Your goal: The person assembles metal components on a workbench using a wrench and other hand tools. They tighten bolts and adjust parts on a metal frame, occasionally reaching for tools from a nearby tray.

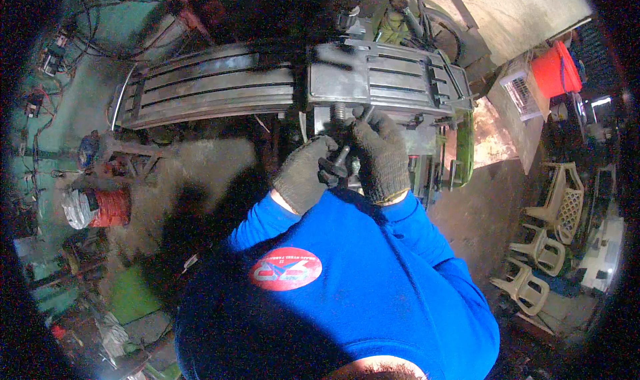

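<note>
Both my hands wear dark knitted work gloves and work close together at the front of a grey slotted machine table. My left hand (305, 172) is closed around a dark metal piece like a bolt (342, 157), which slants up from the fingers. Just right of it, my right hand (383, 155) has its fingers bent, with the fingertips together beside a machine vise (339, 73). What they pinch, if anything, is too dark to make out. A coarse threaded screw (339, 111) sticks out of the vise toward me, between the two hands.
The long slotted machine table (213, 90) reaches far left and right beyond the vise. A red bucket (556, 72) stands at the right, above stacked pale plastic chairs (559, 203). Red and white spools (110, 208) lie on the floor at left, with cables (90, 37) farther back.
</note>
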### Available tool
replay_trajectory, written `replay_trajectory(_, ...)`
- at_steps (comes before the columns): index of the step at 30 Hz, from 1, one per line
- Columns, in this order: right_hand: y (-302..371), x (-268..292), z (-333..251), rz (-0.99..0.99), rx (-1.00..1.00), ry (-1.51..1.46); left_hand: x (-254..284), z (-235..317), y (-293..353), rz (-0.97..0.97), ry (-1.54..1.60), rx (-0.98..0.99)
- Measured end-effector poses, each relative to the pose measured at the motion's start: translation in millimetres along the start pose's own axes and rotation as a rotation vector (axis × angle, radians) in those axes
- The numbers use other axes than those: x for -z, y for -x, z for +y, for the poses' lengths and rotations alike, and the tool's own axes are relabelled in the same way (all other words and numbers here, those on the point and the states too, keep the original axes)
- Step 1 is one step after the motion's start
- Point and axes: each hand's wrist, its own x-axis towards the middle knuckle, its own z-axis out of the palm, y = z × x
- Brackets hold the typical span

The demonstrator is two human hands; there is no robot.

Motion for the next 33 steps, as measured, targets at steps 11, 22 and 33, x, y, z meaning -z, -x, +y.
replay_trajectory(11,12.6,29.1,-4.3,0.174,0.006,0.048,-15.5,16.5,1.5,-0.125,0.569,0.311)
replay_trajectory(22,19.4,43.3,-16.4,0.156,0.438,0.49,-19.9,12.6,-1.1,-0.061,0.104,0.098)
replay_trajectory(33,2.0,55.8,-5.1,0.116,0.739,1.113,-5.3,16.3,-4.0,-0.047,-0.466,-0.172)
